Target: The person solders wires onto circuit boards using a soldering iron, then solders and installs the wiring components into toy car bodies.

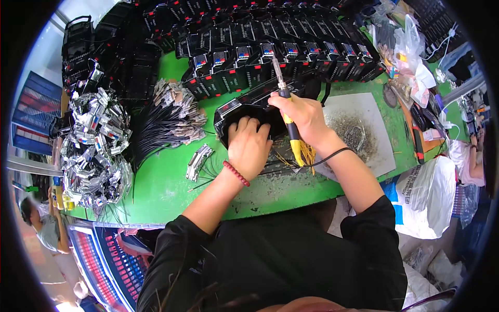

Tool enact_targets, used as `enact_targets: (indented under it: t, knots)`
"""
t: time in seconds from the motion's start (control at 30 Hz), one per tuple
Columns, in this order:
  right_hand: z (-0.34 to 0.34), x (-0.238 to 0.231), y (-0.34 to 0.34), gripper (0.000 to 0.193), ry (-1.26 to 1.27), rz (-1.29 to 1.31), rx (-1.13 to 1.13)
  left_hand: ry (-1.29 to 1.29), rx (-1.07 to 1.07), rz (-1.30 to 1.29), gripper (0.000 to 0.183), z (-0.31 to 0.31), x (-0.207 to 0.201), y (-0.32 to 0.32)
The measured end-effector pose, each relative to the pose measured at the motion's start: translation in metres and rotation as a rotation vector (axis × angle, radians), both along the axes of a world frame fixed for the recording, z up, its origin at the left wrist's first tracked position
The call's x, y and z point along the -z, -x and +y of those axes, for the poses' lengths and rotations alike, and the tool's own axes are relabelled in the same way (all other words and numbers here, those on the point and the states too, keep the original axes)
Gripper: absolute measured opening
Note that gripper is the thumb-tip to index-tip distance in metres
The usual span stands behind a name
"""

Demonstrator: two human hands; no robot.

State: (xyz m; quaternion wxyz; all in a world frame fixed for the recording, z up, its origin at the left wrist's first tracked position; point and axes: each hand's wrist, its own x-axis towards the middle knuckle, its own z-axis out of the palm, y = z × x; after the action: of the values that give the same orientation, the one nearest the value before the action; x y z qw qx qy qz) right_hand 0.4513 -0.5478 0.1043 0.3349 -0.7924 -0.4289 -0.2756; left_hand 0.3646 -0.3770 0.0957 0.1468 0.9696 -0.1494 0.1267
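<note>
My right hand (306, 117) is closed around the yellow-and-black handle of a soldering iron (292, 130), its metal tip pointing up and away. Bent into the hollow of a black plastic toy car body (228, 108), my left hand (249, 145) holds it; the fingertips are partly hidden inside. A red bead bracelet circles my left wrist. Beside that wrist lies a small silver chromed part (199, 162) with thin dark wires. Under the iron's handle is a bundle of thin yellow wires (307, 154), and a black cord crosses my right wrist.
Rows of similar black car bodies (249, 78) line the back of the green table (156, 192). At left are a heap of silver parts (96, 151) and a bundle of black-wired pieces (174, 112). A soiled white board (371, 119) lies right, near red-handled pliers (418, 143).
</note>
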Motion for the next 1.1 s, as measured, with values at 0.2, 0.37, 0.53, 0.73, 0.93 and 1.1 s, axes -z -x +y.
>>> enact_targets:
  t: [0.2, 0.37, 0.53, 0.73, 0.93, 1.1]
  knots:
    - [0.000, 0.005, -0.003, 0.029, -0.017, -0.057, 0.014, 0.229, 0.118, 0.005, 0.022, 0.000, 0.015, 0.003]
    - [-0.003, 0.002, -0.003, 0.033, 0.002, -0.026, 0.021, 0.388, 0.169, 0.022, 0.010, -0.006, 0.018, 0.011]
    - [-0.028, -0.001, 0.020, 0.030, -0.209, 0.225, -0.049, 0.473, 0.154, 0.009, 0.005, -0.010, 0.020, 0.014]
    - [-0.033, 0.027, 0.097, 0.037, -0.363, 0.402, 0.169, 0.475, 0.175, 0.021, 0.005, -0.009, 0.023, 0.023]
    - [-0.017, 0.050, 0.115, 0.034, -0.493, 0.592, 0.178, 0.539, 0.200, 0.049, 0.007, -0.014, 0.018, 0.029]
    - [-0.018, 0.054, 0.124, 0.031, -0.788, 0.902, -0.015, 0.671, 0.187, 0.088, 0.009, -0.017, 0.024, 0.034]
